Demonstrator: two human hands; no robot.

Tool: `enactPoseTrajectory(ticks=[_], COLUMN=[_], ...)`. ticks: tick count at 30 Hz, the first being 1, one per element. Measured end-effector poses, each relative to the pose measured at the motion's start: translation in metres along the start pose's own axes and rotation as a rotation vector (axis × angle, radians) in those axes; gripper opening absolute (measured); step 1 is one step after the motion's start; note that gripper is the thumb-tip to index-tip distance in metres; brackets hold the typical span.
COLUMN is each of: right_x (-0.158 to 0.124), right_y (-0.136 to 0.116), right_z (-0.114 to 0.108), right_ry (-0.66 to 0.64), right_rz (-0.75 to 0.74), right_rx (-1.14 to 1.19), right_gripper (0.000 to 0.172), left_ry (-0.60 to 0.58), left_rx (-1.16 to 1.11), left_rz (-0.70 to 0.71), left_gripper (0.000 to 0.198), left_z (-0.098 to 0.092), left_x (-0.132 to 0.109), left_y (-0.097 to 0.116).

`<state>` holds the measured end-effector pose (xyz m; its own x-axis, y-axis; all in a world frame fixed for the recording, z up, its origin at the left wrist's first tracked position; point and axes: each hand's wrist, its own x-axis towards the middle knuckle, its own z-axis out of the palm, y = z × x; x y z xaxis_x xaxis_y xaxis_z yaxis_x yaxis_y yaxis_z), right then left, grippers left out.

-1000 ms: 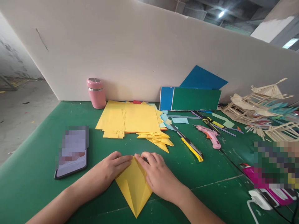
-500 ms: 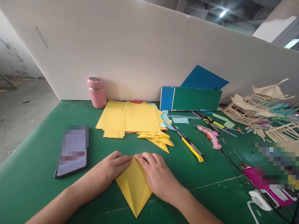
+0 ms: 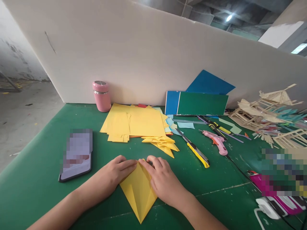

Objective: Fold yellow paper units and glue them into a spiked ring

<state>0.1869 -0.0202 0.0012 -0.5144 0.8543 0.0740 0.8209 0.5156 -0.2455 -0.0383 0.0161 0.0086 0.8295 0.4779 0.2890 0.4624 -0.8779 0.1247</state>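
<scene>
A folded yellow paper [image 3: 140, 195] lies kite-shaped on the table in front of me, its long point towards me and creases running down it. My left hand [image 3: 117, 172] rests on its upper left edge, fingers together and closed on the paper near the far tip. Across from it, my right hand [image 3: 159, 179] has its fingers bent and pinching the paper by the same tip. The fingertips of both hands nearly meet there and partly cover the tip. Just beyond the hands lie several folded yellow paper pieces [image 3: 163, 145] in a small pile.
Behind are yellow sheets [image 3: 146, 121], a pink flask [image 3: 102, 97] and blue and green boards [image 3: 202, 102]. A phone [image 3: 76, 156] lies left. To the right are a yellow utility knife [image 3: 195, 151], a pink glue gun [image 3: 216, 142], a power strip [image 3: 273, 204] and wooden stick models [image 3: 259, 111].
The view has shifted slightly. Both hands keep nearly the same places on the yellow paper, and its folds look the same.
</scene>
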Motion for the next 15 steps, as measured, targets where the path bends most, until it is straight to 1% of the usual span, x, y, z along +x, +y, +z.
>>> enactPoseTrajectory(ticks=[3, 10, 15], right_x=[0.001, 0.001, 0.001], right_y=[0.0, 0.001, 0.001], right_z=[0.001, 0.003, 0.003], right_ry=[0.019, 0.04, 0.034], right_rz=[-0.002, -0.008, -0.016], right_rx=[-0.022, -0.049, -0.044], right_gripper=[0.059, 0.058, 0.059], left_ry=[0.009, 0.018, 0.012], left_rx=[-0.022, -0.125, -0.085], left_rz=[-0.014, -0.059, -0.097], left_gripper=[0.046, 0.031, 0.033], left_z=[-0.002, -0.016, -0.021], left_x=[0.0, -0.004, -0.007], left_y=[0.0, -0.005, -0.003])
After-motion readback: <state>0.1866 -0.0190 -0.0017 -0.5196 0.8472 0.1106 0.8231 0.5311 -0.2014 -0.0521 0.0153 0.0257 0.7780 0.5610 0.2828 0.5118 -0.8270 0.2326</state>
